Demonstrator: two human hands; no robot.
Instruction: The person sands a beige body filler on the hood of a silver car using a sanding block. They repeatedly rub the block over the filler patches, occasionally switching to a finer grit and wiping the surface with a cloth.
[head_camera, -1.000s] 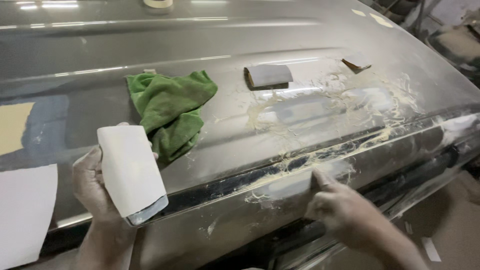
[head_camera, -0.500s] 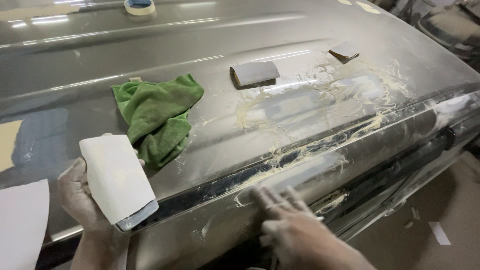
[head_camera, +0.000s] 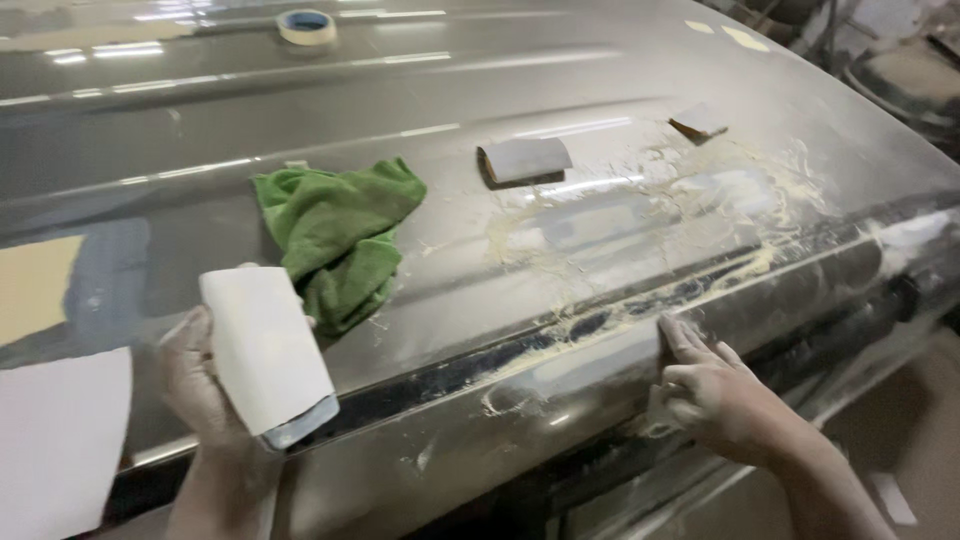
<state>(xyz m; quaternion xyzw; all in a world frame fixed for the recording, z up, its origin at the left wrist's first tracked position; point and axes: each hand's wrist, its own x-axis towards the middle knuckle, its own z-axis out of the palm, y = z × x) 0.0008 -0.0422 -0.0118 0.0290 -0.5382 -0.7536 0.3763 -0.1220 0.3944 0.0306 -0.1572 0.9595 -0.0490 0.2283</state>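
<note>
One big grey car panel (head_camera: 420, 90) fills nearly the whole view, sloping down toward the person, with a dark trim line (head_camera: 560, 335) running from about 8 o'clock to 3 o'clock. Pale filler smears (head_camera: 640, 215) spread over the panel at 2 o'clock from centre and trail down along that line, so this looks like the patch being worked.

Next in size, a crumpled green cloth (head_camera: 335, 230) lies on the panel at 10 o'clock from centre, close above the left hand and likely kept within reach for wiping. A sheet of white paper (head_camera: 55, 440) covers the panel at 8 o'clock.

The left hand (head_camera: 205, 385), at 8 o'clock, grips a white sanding block (head_camera: 265, 350) from behind, fingers closed around its back edge; the block is lifted clear of the surface, face toward the camera. The right hand (head_camera: 715, 395), at 4 o'clock, holds nothing: its fingers are stretched out, tips pressed on the panel just under the trim line, seemingly feeling the surface.

Smaller things sit higher up: a folded sanding pad (head_camera: 525, 160) at 12 o'clock, a small scrap of sandpaper (head_camera: 698, 122) at 1 o'clock, and a roll of masking tape (head_camera: 306, 26) at 11 o'clock.
</note>
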